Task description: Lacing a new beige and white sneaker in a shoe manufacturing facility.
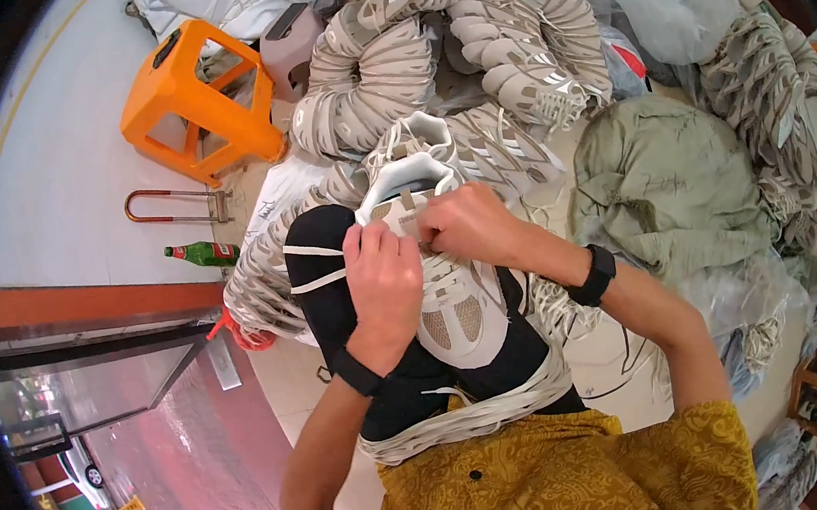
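A white and beige sneaker upper (454, 315) lies on my lap, toe toward me, over black trousers (328, 282). My left hand (384, 282) grips its left side near the laces. My right hand (465, 225) pinches the tongue and lace area at the top of the shoe. Both wrists wear black bands. White laces (463, 417) lie bunched across my lap below the shoe.
Long stacked rows of the same shoe uppers (381, 71) pile up ahead and at the right. An orange plastic stool (197, 98) stands at the upper left, a green bottle (200, 254) lies on the floor, and a grey-green sack (666, 171) sits right.
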The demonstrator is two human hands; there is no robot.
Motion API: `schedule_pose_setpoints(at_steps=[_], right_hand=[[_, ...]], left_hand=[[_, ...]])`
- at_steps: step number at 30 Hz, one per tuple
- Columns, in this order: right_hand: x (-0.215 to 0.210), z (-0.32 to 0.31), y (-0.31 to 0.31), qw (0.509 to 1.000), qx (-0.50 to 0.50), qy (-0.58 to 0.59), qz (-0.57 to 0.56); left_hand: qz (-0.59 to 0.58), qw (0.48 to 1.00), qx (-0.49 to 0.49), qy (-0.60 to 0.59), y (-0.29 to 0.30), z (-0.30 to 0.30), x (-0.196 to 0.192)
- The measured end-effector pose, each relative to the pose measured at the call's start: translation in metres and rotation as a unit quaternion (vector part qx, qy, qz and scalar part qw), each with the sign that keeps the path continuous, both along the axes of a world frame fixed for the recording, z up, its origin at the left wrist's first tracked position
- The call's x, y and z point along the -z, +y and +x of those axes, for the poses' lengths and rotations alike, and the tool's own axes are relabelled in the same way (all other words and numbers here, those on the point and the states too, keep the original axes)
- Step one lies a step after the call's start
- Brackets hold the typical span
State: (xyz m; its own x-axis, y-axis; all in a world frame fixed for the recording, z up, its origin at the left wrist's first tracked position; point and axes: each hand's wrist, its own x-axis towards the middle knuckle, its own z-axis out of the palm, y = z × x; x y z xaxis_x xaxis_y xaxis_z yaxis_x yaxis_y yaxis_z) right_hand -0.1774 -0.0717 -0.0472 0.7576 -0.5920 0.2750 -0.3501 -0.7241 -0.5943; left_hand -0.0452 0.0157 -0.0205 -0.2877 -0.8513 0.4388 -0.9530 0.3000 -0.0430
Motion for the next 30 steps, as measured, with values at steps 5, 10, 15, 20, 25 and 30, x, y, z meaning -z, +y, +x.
schedule_pose_setpoints(at_steps=[5,10,15,20,25,30], right_hand=[[-0.001,-0.001,-0.002,0.998,-0.015,-0.039,0.046],[-0.011,-0.008,0.009,0.999,0.037,0.023,0.016],[-0.008,-0.002,0.013,0.996,0.076,-0.025,0.046],[-0.001,0.001,0.028,0.984,0.109,-0.076,0.115],[-0.008,-0.007,0.025,0.99,0.084,-0.084,0.08],[-0.014,-0.005,0.016,0.995,0.089,0.002,0.046]], left_hand=[[0.002,1.0,-0.007,0.02,0.0,-0.003,0.003],[0.007,0.999,-0.007,0.033,0.001,0.0,0.001],[0.0,0.998,-0.001,0.061,-0.001,-0.005,0.002],[-0.016,0.993,-0.022,0.116,0.002,-0.012,0.004],[-0.012,0.987,-0.014,0.162,0.006,-0.007,0.003],[0.005,0.983,-0.012,0.185,0.009,-0.002,0.002]])
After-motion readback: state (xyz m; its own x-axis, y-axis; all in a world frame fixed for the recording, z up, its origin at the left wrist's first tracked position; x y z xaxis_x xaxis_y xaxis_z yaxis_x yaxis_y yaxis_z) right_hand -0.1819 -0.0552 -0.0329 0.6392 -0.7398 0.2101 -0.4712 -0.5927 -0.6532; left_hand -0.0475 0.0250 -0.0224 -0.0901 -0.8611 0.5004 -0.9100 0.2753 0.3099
